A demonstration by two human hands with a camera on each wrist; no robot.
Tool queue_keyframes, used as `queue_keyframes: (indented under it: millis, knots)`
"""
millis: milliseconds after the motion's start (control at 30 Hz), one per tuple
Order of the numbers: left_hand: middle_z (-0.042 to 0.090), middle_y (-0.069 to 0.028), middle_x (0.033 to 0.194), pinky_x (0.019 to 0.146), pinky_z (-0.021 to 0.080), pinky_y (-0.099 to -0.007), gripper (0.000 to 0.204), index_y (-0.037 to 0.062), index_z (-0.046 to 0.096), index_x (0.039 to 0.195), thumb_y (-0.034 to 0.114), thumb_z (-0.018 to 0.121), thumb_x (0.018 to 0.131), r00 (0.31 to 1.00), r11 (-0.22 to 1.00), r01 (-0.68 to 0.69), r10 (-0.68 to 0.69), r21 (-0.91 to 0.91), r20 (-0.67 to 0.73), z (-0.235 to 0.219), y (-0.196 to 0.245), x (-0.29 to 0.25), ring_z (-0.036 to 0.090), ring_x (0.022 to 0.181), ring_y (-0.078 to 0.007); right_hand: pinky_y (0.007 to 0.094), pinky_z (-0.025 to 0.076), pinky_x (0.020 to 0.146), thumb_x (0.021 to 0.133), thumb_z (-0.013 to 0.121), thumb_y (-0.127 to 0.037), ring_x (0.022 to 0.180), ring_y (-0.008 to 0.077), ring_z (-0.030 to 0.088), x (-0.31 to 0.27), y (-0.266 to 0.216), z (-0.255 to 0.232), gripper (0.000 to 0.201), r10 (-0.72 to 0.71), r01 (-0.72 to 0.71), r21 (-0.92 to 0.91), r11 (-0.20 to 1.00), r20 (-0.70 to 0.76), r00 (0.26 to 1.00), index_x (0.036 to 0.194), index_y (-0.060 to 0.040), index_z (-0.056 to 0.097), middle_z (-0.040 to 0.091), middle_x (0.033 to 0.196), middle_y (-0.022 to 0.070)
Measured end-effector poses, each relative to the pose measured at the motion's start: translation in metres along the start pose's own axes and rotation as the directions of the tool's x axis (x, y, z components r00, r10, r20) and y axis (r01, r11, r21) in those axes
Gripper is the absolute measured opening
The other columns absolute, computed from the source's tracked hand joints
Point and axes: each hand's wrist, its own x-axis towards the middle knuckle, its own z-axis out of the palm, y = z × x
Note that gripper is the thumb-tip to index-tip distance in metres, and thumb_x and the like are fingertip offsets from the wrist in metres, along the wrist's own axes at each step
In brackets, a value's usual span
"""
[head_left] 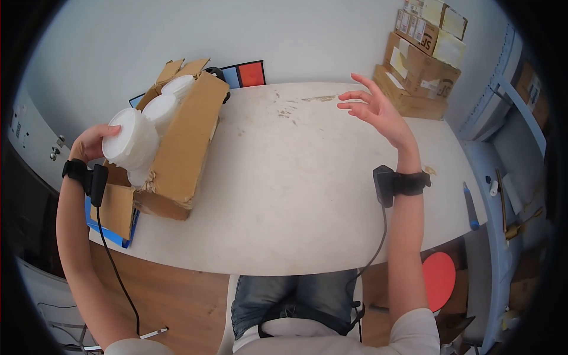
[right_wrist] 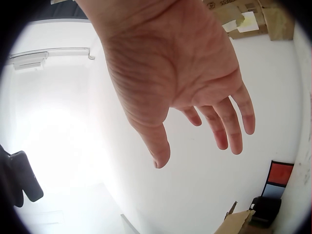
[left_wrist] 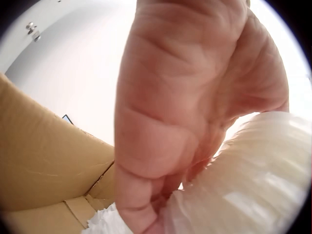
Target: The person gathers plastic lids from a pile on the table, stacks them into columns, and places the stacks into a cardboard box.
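Note:
At the left, my left hand (head_left: pixel 90 142) grips a stack of round white plastic containers (head_left: pixel 131 137), its thumb over the top rim. Seen from the left wrist, the fingers (left_wrist: pixel 136 195) curl around the side of this ribbed, translucent stack (left_wrist: pixel 243 180); the fingertips are partly hidden. The stack leans at the near end of an open cardboard box (head_left: pixel 186 142), where more white round containers (head_left: pixel 161 112) lie in a row. My right hand (head_left: pixel 378 112) is raised over the table's far right part, holding nothing, with fingers spread apart in the right wrist view.
Cardboard boxes (head_left: pixel 417 65) are piled at the table's back right corner. A blue-handled tool (head_left: pixel 471 207) lies by the right edge of the white table (head_left: pixel 284 195). Behind the open box stand a red and blue panel (head_left: pixel 251 74) and a black object. Blue shelving (head_left: pixel 503 154) borders the right.

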Motion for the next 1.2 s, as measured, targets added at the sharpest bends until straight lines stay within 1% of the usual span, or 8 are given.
queue_keyframes:
  millis: [100,167,300,533,633,700,833,1200]
  knots:
    - [0.059,-0.0105,0.105,0.086,0.045,-0.034,0.058,-0.0012,0.049,0.116,0.03,0.07,0.072,0.998,0.995,0.02,-0.014,-0.097,0.061,0.001,0.002,0.006,0.059,0.093,-0.0198,0.0301,0.043,0.085,0.08,0.062,-0.032,0.1,0.0172,0.055,0.001,0.003,-0.001,0.069,-0.002,0.003,-0.046,0.999,0.02,1.0,0.133,-0.0065,0.026,0.054,0.11,0.0099]
    - [0.06,-0.009,0.103,0.084,0.046,-0.0341,0.059,-0.0003,0.049,0.116,0.027,0.073,0.07,0.963,0.909,0.22,-0.261,0.355,0.073,0.017,0.004,0.017,0.059,0.089,-0.0198,0.03,0.043,0.084,0.08,0.062,-0.032,0.099,0.0171,0.055,0.0,0.006,-0.002,0.068,0.024,-0.022,-0.069,0.997,0.023,0.999,0.133,-0.0064,0.028,0.054,0.11,0.0099]
    - [0.051,-0.0114,0.118,0.092,0.039,-0.0336,0.072,-0.0013,0.042,0.124,0.028,0.075,0.067,0.945,0.865,0.202,-0.296,0.46,0.142,0.031,0.016,0.01,0.05,0.105,-0.0188,0.03,0.043,0.08,0.08,0.062,-0.035,0.097,0.0175,0.056,0.001,0.014,-0.005,0.066,0.061,-0.057,-0.135,0.989,0.025,0.998,0.131,-0.0072,0.031,0.054,0.11,0.0098]
    - [0.036,-0.0121,0.132,0.095,0.033,-0.0378,0.061,0.0113,0.026,0.137,0.041,0.047,0.087,0.898,0.524,-0.081,0.408,0.848,-0.167,0.019,0.002,-0.064,0.037,0.118,-0.0244,0.0312,0.044,0.079,0.078,0.061,-0.04,0.096,0.0199,0.056,-0.002,0.02,-0.015,0.063,0.195,-0.188,-0.259,0.948,0.005,0.981,0.128,-0.0087,0.038,0.054,0.109,0.0102]
    - [0.038,-0.0109,0.131,0.093,0.036,-0.0396,0.061,0.0123,0.025,0.138,0.045,0.043,0.089,0.927,0.506,-0.022,0.333,0.862,-0.172,0.01,-0.02,-0.056,0.038,0.117,-0.0254,0.0282,0.042,0.079,0.082,0.058,-0.034,0.092,0.0143,0.055,-0.001,0.021,-0.014,0.052,0.237,-0.226,-0.309,0.924,-0.003,0.971,0.126,-0.0118,0.041,0.054,0.108,0.0066]
    - [0.038,-0.0113,0.132,0.093,0.036,-0.0421,0.065,0.0136,0.025,0.137,0.055,0.034,0.088,0.991,0.901,0.098,-0.048,0.423,-0.126,0.013,-0.024,-0.031,0.039,0.118,-0.0274,0.0287,0.043,0.079,0.082,0.057,-0.037,0.092,0.0144,0.055,-0.001,0.023,-0.013,0.053,0.216,-0.196,-0.358,0.913,0.017,0.976,0.126,-0.0116,0.042,0.054,0.107,0.0069]
    - [0.037,-0.0084,0.134,0.096,0.034,-0.0468,0.077,0.0131,0.03,0.135,0.069,0.022,0.082,0.95,0.983,0.159,-0.128,-0.091,0.284,0.014,-0.005,0.008,0.041,0.119,-0.0289,0.0299,0.043,0.08,0.081,0.058,-0.039,0.094,0.0162,0.056,-0.001,0.022,-0.014,0.054,0.244,-0.216,-0.397,0.892,0.019,0.97,0.126,-0.0112,0.042,0.054,0.108,0.0082]
    - [0.04,-0.015,0.131,0.094,0.036,-0.049,0.091,0.0045,0.03,0.133,0.069,0.05,0.071,0.885,0.87,0.223,-0.37,0.44,0.283,0.025,0.035,0.026,0.039,0.12,-0.0295,0.0314,0.044,0.079,0.081,0.058,-0.04,0.095,0.0197,0.057,0.002,0.026,-0.017,0.056,0.308,-0.263,-0.424,0.866,0.04,0.95,0.125,-0.0093,0.042,0.055,0.109,0.0104]
